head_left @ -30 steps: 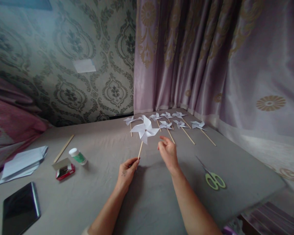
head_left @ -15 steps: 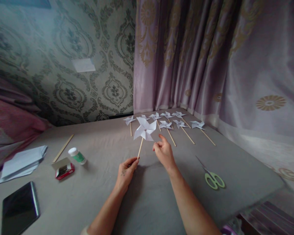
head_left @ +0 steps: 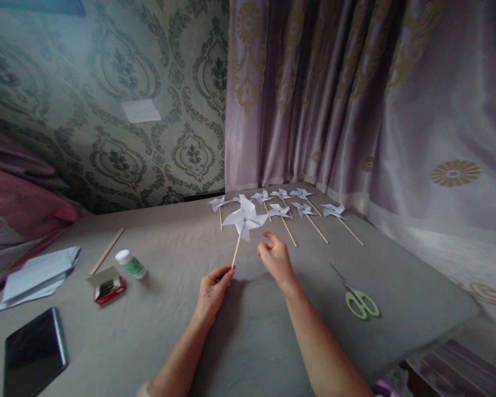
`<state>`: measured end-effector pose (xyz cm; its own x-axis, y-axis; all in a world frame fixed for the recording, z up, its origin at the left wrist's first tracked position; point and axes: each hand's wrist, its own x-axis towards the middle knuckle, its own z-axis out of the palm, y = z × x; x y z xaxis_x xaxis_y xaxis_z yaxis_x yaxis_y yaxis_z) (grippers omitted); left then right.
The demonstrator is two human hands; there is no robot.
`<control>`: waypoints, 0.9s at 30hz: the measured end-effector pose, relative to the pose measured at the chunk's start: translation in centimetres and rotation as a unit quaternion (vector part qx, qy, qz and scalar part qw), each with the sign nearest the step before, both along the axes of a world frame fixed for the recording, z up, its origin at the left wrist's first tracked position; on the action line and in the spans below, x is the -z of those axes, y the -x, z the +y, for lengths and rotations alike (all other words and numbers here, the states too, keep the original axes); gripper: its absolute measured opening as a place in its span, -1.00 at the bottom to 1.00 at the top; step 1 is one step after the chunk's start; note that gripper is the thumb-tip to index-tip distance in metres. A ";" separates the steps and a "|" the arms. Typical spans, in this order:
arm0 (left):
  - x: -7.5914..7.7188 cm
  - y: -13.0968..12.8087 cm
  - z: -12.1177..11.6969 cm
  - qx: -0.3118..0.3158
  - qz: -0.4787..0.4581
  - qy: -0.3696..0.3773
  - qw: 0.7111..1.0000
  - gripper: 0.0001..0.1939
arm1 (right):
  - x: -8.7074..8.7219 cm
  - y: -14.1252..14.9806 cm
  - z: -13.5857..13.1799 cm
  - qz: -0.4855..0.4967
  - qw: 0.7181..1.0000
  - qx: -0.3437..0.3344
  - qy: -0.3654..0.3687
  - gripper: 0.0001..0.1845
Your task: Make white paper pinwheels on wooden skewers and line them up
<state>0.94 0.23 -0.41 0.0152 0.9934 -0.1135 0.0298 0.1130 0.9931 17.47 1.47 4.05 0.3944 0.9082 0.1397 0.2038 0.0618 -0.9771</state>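
A white paper pinwheel (head_left: 254, 221) stands upright on a thin wooden stick in front of me. My left hand (head_left: 213, 292) is closed round the lower end of that stick, pinching it between thumb and fingers. Just right of the pinwheel's blades, apart from them, is my right hand (head_left: 276, 259). Its index finger points out towards the blades while the other fingers are curled, and nothing is in it. Behind lie several more pinwheels (head_left: 279, 210) on sticks, one partly hidden by the held one.
Green-handled scissors (head_left: 361, 305) lie on the grey cloth at right. To the left are a white-capped bottle (head_left: 131, 263), an open red box (head_left: 109, 289), wooden sticks (head_left: 106, 251), paper sheets (head_left: 39, 275) and a black tablet (head_left: 35, 353). Curtains (head_left: 310, 94) hang behind.
The blades of the held pinwheel have turned to another angle. My right index finger has drawn down slightly. My left hand keeps its hold on the stick.
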 end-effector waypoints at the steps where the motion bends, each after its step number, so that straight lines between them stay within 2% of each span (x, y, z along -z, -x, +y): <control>1: 0.0 0.0 0.0 0.001 0.001 -0.001 1.000 -0.51 | 0.0 0.3 -0.2 -0.004 0.999 -0.052 0.010 -0.51; 3: -0.1 0.0 0.0 0.002 0.003 -0.003 1.000 -0.50 | -0.2 1.0 -0.8 -0.014 0.986 -0.164 0.011 -0.63; 5: -0.2 0.1 -0.1 0.003 0.005 -0.003 1.000 -0.50 | -0.5 1.3 -1.4 -0.021 0.976 -0.219 -0.003 -0.73; 7: -0.3 0.1 -0.1 0.002 0.008 -0.001 1.000 -0.49 | -0.8 1.0 -1.4 -0.007 0.983 -0.180 -0.029 -0.73; 11: -0.2 0.0 -0.1 -0.001 0.013 0.002 1.000 -0.45 | -0.5 -0.4 -0.5 0.013 0.999 -0.006 -0.049 -0.46; 12: -0.1 -0.1 -0.1 0.000 0.013 0.002 1.000 -0.45 | -0.4 -0.5 -0.3 -0.001 0.999 -0.004 -0.036 -0.43; 13: -0.1 -0.1 -0.1 0.001 0.014 0.001 1.000 -0.45 | -0.2 -0.5 -0.4 -0.021 0.999 -0.036 -0.018 -0.45; 16: -0.2 0.0 -0.1 0.005 0.020 -0.003 1.000 -0.47 | -0.1 0.2 -1.0 -0.075 0.972 -0.219 0.033 -0.67; 17: -0.3 0.0 -0.2 0.005 0.021 -0.003 1.000 -0.48 | -0.2 0.5 -1.2 -0.083 0.962 -0.256 0.036 -0.72; 18: -0.3 0.0 -0.2 0.005 0.020 -0.003 1.000 -0.49 | -0.3 0.7 -1.4 -0.081 0.961 -0.263 0.030 -0.74; 20: -0.3 0.1 -0.2 0.006 0.017 0.002 1.000 -0.48 | -0.5 0.7 -1.4 -0.058 0.979 -0.194 0.002 -0.75; 22: -0.2 0.1 -0.1 0.008 0.013 0.007 1.000 -0.48 | -0.5 0.3 -1.0 -0.027 0.996 -0.079 -0.030 -0.72; 24: 0.0 0.0 -0.1 0.008 0.013 0.006 1.000 -0.48 | -0.2 -0.1 -0.5 -0.012 0.999 0.021 -0.048 -0.61; 27: 0.0 0.0 0.0 0.008 0.014 0.004 1.000 -0.48 | 0.3 -0.4 0.0 -0.053 0.994 0.074 -0.062 -0.33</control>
<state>0.93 0.22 -0.45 0.0275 0.9922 -0.1218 0.0596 0.1200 0.9910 17.91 1.48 3.77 0.4993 0.8144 0.2957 0.3212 0.1430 -0.9362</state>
